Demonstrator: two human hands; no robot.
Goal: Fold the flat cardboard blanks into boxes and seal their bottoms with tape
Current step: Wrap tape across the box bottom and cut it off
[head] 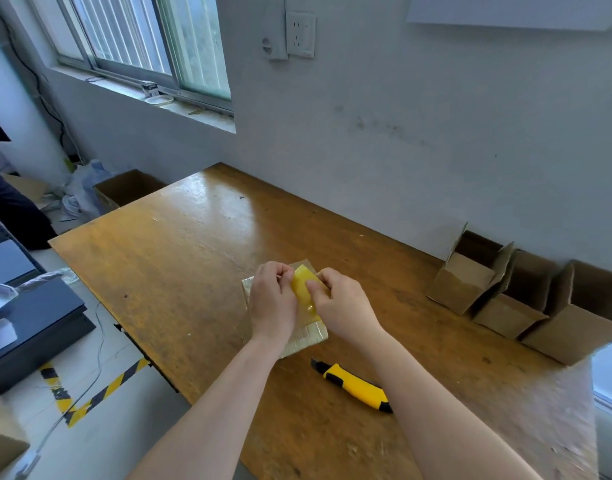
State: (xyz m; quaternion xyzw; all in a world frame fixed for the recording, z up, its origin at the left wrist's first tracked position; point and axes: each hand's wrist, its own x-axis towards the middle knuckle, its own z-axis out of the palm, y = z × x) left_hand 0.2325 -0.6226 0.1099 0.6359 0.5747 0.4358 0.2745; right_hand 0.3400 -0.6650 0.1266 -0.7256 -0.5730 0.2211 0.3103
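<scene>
Grey wall [436, 116]. Glossy wooden bench [180, 258] against it. Window [141, 46] upper left. Three folded boxes [505, 289] at bench's right, by wall. Blanks [308, 336] stacked mid-bench. Left hand [271, 299] and right hand [342, 303] both pinch yellow tape [302, 289] over stack. Knife [356, 386] near stack, on the person's side.

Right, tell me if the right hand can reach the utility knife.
Likely yes: the utility knife lies uncovered on the table beside that forearm, but the right hand must first release the yellow tape roll.
</scene>
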